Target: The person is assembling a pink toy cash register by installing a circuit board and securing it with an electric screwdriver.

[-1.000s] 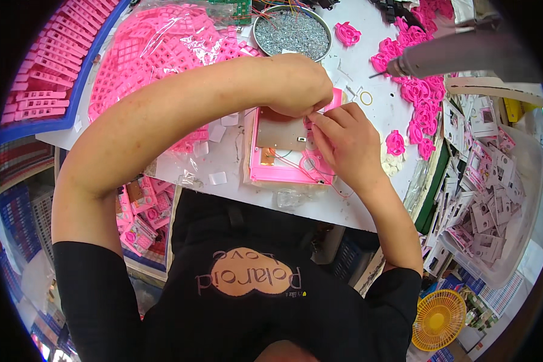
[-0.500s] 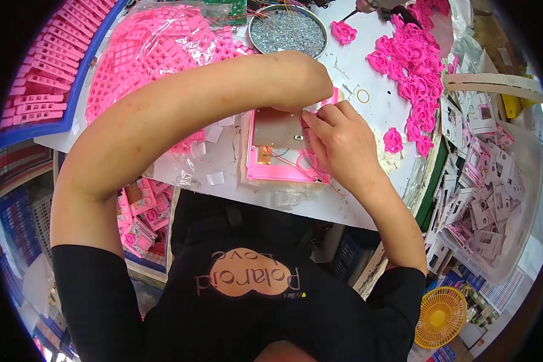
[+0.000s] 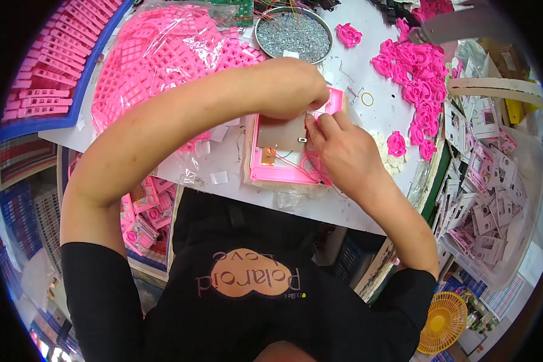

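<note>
A pink plastic casing [image 3: 283,175], shallow and rectangular, lies on the white table in front of me. Inside it sit a grey metal plate [image 3: 277,134], a copper-coloured patch and thin red wires [image 3: 295,168]. Over its far edge my left hand [image 3: 301,96] is curled; its fingertips are mostly hidden behind the wrist. At the casing's right side my right hand [image 3: 347,148] has thumb and forefinger pinched by the plate's edge. Whatever small part either hand grips is too small or covered to make out.
A round tin of screws [image 3: 294,36] stands beyond the casing. Bagged pink grid parts [image 3: 156,60] fill the left; pink ring-shaped parts [image 3: 419,90] heap on the right. A grey cylindrical tool [image 3: 458,24] hangs far right. A clear bin of printed panels [image 3: 525,241] stands lower right.
The dark-tipped tool that was over a pink ring part has swung away to the right. My view has shifted slightly; both hands remain at the casing, the left drawn a little nearer.
</note>
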Demonstrator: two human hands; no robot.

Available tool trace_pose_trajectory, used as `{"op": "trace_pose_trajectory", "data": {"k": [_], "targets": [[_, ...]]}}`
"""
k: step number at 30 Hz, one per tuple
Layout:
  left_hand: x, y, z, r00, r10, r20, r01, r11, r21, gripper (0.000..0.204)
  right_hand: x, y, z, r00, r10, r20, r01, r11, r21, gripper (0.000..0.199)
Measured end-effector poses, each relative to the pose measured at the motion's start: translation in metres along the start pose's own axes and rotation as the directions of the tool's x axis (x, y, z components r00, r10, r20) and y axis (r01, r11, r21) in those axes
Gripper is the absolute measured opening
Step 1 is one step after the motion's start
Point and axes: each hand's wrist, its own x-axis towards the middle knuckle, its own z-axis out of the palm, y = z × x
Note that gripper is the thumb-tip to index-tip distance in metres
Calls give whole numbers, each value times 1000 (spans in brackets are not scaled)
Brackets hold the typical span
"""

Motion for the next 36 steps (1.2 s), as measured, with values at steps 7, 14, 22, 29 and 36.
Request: {"op": "trace_pose_trajectory", "data": {"k": [7,14,22,29,36], "targets": [[-9,3,3,1000,22,-6,-22,1000,5,11,1,25,-4,988,-153,-17,154,986,65,22],[2,10,4,997,-53,57,49,996,69,13,16,19,-7,990,-97,104,88,992,85,18],[-9,9,-6,993,-121,-10,120,991,-62,19,-3,9,11,986,155,-70,-136,966,222,32],[-36,3,-38,868,-307,-391,342,939,22,23,1,-7,5,973,230,-34,-222,962,160,32],[-52,5,-5,673,-606,-424,624,773,-114,28,-4,-3,2,975,217,-49,-195,939,285,27]]}}
